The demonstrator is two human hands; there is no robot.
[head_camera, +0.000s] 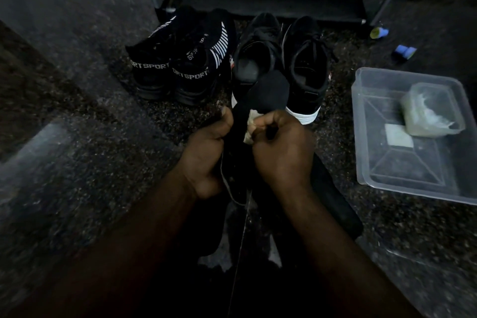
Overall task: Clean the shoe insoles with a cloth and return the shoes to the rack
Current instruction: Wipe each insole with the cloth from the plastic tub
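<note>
**Wiping the insole, held over the floor**

The left hand (pixel 206 147) grips the flat black foam insole (pixel 268 93) by its edge, fingers curled round it, in front of the black lace-up shoes with white soles (pixel 307 64). The right hand (pixel 281 147) pinches a small pale crumpled cloth (pixel 251 126) against it with bunched fingers. Firm strokes along the insole, with the left hand bracing it, would likely serve best. To the right, a clear rectangular plastic tub (pixel 361 137) holds a smaller translucent container (pixel 431 111) and a pale square pad (pixel 398 135).
</note>
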